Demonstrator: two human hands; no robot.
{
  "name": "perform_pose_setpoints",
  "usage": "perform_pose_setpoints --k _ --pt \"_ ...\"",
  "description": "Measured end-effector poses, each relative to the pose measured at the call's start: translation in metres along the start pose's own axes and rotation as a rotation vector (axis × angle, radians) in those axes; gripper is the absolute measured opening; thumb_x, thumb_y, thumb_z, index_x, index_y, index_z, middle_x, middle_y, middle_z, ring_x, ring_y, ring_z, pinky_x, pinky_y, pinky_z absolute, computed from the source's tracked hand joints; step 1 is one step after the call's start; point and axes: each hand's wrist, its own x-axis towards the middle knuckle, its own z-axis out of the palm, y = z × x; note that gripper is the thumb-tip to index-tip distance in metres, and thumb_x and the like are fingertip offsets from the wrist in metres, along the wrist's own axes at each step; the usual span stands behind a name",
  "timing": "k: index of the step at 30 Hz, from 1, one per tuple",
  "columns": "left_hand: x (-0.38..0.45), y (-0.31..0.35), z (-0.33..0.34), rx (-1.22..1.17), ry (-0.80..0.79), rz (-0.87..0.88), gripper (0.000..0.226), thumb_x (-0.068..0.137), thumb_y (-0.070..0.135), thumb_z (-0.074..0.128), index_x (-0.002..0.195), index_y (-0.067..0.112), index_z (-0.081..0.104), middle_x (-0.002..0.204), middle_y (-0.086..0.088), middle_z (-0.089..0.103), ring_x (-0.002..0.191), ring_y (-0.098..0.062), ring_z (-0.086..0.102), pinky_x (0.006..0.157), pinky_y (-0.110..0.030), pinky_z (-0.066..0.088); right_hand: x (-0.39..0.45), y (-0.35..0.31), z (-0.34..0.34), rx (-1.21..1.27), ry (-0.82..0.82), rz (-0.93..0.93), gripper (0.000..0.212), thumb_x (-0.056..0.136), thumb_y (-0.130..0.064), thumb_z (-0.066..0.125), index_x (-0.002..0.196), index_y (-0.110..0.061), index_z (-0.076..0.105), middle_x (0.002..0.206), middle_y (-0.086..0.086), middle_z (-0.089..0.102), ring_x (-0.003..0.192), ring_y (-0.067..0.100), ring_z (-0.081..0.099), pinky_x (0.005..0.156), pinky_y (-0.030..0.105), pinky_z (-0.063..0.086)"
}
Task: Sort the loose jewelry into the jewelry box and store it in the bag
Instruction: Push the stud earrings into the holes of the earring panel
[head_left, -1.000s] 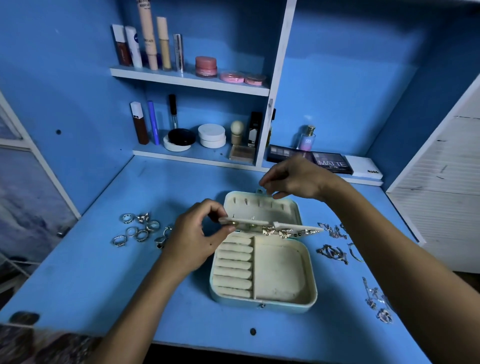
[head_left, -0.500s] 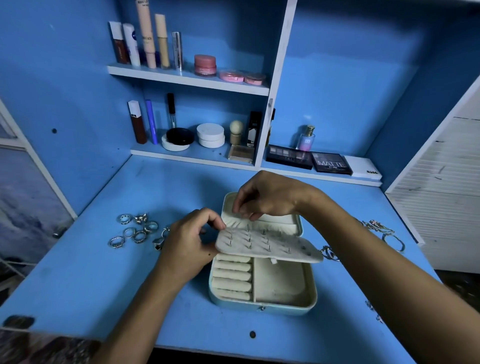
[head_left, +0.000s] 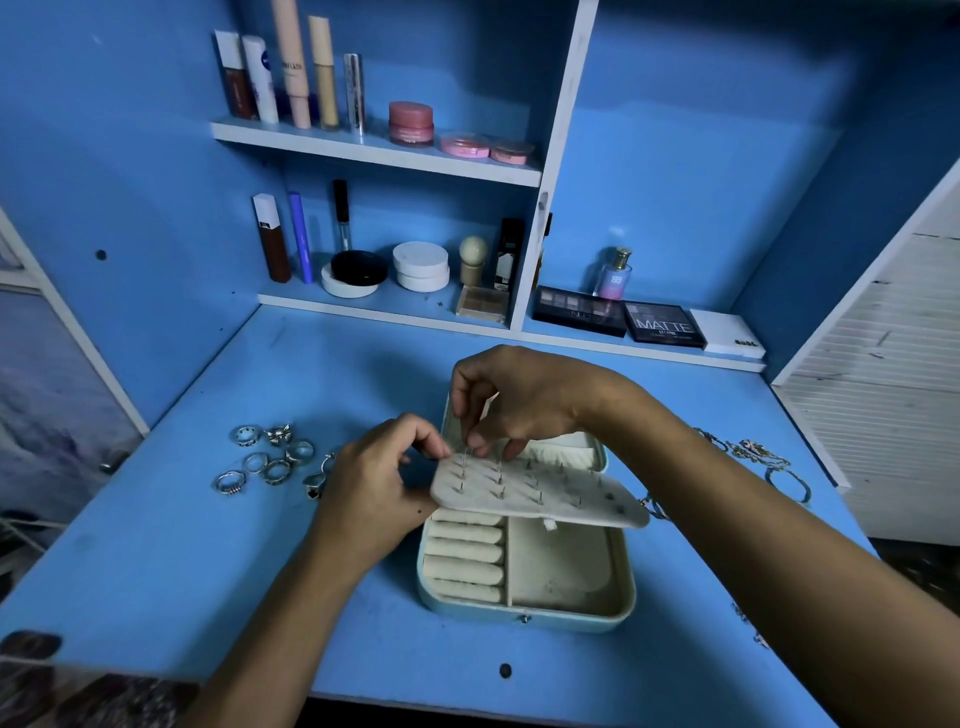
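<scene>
Two hands work the earring panel (head_left: 540, 491) above the open box (head_left: 524, 566): your left hand (head_left: 374, 483) grips its left end, your right hand (head_left: 519, 405) pinches a post; panel runs left-right.
</scene>
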Motion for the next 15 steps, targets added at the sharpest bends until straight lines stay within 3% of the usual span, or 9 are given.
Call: perform_pose_setpoints --k 10,15 --pt "0.0001 0.0005 0.0008 0.0 0.002 0.012 0.022 0.07 0.034 0.072 0.08 0.021 0.058 0.08 0.014 0.067 0.076 -0.004 0.063 0.067 -0.02 0.047 -0.0023 -0.0032 -0.0009 -0.03 -0.013 -0.015 0.021 0.087 0.005 0.07 0.094 -0.011 0.058 0.089 0.006 0.071 0.086 0.026 0.073 0.07 0.04 0.064" --pt "-0.0003 -0.0007 0.0008 -0.001 0.011 0.003 0.022 0.07 0.035 0.073 0.081 0.027 0.055 0.08 0.014 0.067 0.075 -0.006 0.063 0.067 -0.018 0.046 -0.0014 -0.0045 -0.0004 -0.065 -0.013 -0.016 0.021 0.086 0.004 0.071 0.091 -0.013 0.059 0.086 0.002 0.072 0.084 0.024 0.073 0.068 0.037 0.063"
